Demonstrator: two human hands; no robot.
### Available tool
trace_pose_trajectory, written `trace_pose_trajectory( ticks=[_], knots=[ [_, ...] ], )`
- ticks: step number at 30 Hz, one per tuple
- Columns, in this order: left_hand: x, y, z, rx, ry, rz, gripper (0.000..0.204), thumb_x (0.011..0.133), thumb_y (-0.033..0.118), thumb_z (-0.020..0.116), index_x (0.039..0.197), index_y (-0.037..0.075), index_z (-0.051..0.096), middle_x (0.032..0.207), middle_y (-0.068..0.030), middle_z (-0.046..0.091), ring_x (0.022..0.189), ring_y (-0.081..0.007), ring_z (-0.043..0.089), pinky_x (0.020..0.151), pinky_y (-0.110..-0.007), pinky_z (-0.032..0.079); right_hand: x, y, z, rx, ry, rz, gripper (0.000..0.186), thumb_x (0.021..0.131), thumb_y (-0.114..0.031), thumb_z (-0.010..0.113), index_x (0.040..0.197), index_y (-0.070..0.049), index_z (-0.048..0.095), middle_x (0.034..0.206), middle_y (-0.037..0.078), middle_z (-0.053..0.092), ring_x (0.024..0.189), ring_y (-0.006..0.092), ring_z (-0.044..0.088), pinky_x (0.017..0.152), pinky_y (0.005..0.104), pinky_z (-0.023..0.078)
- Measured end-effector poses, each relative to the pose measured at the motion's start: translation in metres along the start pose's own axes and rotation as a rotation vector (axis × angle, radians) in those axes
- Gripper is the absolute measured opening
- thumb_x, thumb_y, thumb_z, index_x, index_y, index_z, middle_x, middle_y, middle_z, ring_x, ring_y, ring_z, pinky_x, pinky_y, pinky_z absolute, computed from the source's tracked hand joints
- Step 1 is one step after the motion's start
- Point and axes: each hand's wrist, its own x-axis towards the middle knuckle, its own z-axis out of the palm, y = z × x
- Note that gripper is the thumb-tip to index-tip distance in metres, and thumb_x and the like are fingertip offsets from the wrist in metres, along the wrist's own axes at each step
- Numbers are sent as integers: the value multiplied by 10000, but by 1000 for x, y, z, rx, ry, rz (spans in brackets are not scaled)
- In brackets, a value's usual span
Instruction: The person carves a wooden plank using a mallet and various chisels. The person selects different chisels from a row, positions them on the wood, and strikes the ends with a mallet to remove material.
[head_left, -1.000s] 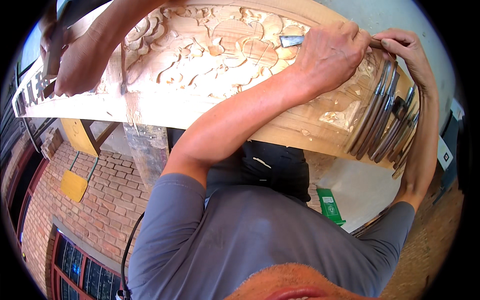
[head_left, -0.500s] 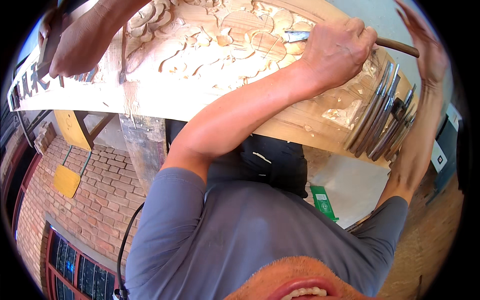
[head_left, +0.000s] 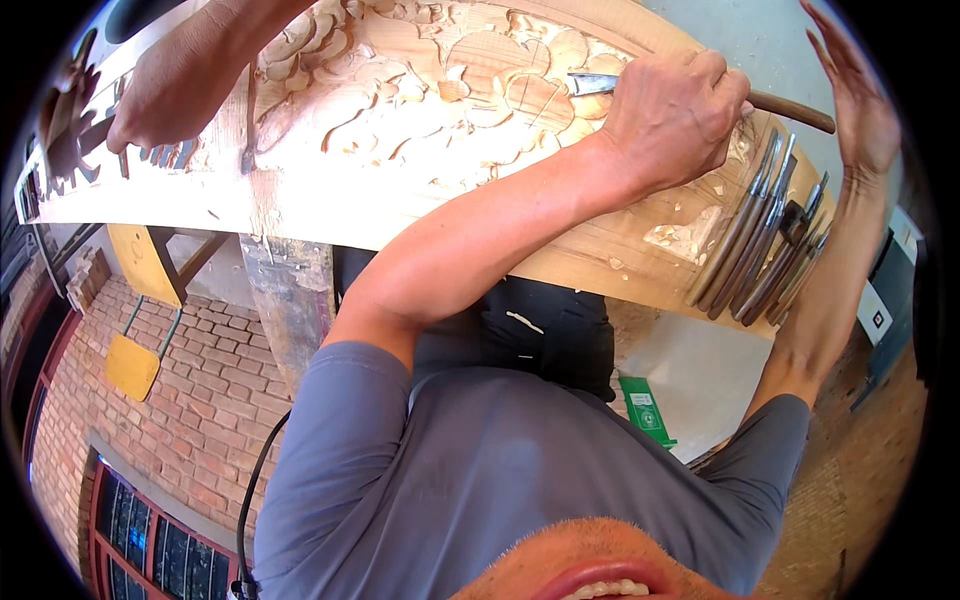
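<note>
In the head view, the left hand [head_left: 680, 115] is clasping a chisel [head_left: 785, 107], its grip folded firmly around the tool between the blade [head_left: 593, 84] and the bare end of the handle [head_left: 812, 115]. The blade is pointing left over the carved panel [head_left: 495, 60]; whether its edge is touching the wood, I cannot tell. The right hand [head_left: 865, 125] is holding its grip spread, fingers extended, palm just beside the handle's end; contact there is unclear.

For a clean cut, the left hand should be steering and braking low on the tool, while the right palm should be pushing squarely along the handle's line. A shallow blade angle is probably safer among these raised petals. The right forearm is passing close by the row of chisels [head_left: 735, 240], so its elbow needs care. Loose chips [head_left: 690, 238] are lying nearby; they want brushing off.
</note>
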Motion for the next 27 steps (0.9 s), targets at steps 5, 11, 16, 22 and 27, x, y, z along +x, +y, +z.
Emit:
trace_pose_trajectory(
  ticks=[5,11,16,22,27],
  knots=[
    [-1,2,-5,1,-38,2,146,914,229,787,908,102,715,774,-72,612,692,-287,665,563,-428,519,-8,20,-36,-107,-296,70,831,1168,-551,147,1497,58,607,1592,227,573,1565,347,453,1366,504,250],
    [-4,5,-6,212,98,210,150,900,230,791,974,144,693,745,-17,528,658,-219,615,524,-368,457,-35,2,-30,-119,-21,172,794,1181,-486,106,1518,57,576,1595,227,569,1555,344,464,1364,476,262],
    [-4,5,3,-32,16,266,155,899,222,789,997,156,690,770,-6,539,676,-206,632,530,-345,469,-45,1,-46,-199,47,189,758,1189,-464,124,1525,48,571,1597,224,568,1556,347,463,1361,474,265],
    [-4,8,2,-31,-3,110,161,836,196,780,926,120,670,790,-30,582,719,-233,663,538,-392,520,-50,11,-41,-113,9,208,766,1182,-485,157,1530,70,555,1598,225,567,1561,334,459,1363,468,267],
    [0,6,3,-14,13,76,154,875,210,786,920,118,671,796,-40,587,721,-247,666,541,-400,520,-40,14,-39,-152,-106,162,774,1179,-503,176,1531,73,553,1589,222,577,1564,316,458,1364,466,262]
  ],
)
